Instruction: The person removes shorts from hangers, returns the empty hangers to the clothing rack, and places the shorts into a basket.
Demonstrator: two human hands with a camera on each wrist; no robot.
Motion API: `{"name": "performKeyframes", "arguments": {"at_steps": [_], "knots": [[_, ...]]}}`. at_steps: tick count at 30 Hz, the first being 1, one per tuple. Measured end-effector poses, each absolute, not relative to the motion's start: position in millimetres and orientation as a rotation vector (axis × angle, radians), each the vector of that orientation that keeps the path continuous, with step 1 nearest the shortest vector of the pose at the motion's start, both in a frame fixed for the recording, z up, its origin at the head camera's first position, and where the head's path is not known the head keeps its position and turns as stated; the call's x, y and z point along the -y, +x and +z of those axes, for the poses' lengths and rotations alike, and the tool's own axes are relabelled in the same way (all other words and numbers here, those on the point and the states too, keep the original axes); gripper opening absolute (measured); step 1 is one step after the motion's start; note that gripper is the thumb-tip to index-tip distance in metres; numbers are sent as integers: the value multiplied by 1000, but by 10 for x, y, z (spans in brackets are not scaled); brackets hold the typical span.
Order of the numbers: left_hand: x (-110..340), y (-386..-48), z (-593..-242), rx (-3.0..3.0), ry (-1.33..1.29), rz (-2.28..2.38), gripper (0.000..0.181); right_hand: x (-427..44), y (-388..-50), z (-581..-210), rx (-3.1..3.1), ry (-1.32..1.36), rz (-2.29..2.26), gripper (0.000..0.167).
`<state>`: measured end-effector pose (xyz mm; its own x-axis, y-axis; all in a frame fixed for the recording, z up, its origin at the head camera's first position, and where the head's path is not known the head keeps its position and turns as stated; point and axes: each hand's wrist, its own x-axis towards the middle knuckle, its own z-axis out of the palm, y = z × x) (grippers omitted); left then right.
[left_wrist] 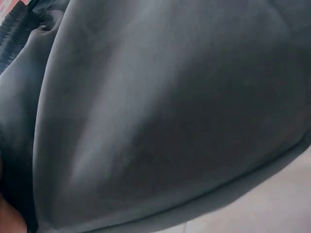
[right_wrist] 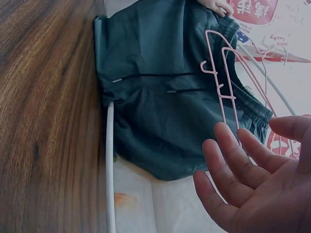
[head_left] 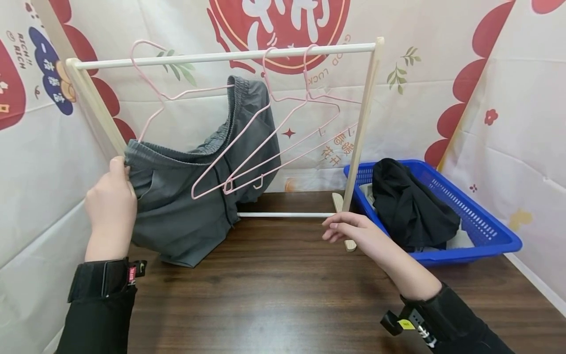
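Grey drawstring shorts (head_left: 177, 211) hang from a pink hanger (head_left: 161, 98), its arms reaching into the elastic waistband. My left hand (head_left: 112, 206) pinches the waistband at its left end. In the left wrist view the grey cloth nearly fills the picture, with a bit of the hand at the lower left. Two more pink hangers (head_left: 265, 73) hang in front of the shorts with nothing on them. My right hand (head_left: 353, 228) is held near the foot of the rack's right post, fingers loosely bent. The right wrist view shows nothing in its palm.
The hangers hang on the white top bar (head_left: 212, 57) of a small rack, with a lower bar (head_left: 287, 215) near the table. A blue basket (head_left: 491, 250) holding black cloth (head_left: 409, 211) and some pale cloth stands right of the rack, on the brown wooden table (head_left: 274, 305).
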<state>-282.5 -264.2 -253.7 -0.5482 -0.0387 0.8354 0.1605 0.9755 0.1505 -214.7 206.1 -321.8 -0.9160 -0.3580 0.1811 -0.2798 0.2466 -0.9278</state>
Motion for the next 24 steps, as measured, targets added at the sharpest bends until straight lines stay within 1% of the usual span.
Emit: {"name": "performKeyframes", "arguments": {"at_steps": [7,24], "knots": [[2591,-2768,-2620,2156,-185,-291,31,-2060,-2108,-3210,-2428,-621,-1789,30],[2497,-2676,-2801,2319,-230,-390,27,-2066,-2062,-3219,-2431,-613,-1777,30]]}}
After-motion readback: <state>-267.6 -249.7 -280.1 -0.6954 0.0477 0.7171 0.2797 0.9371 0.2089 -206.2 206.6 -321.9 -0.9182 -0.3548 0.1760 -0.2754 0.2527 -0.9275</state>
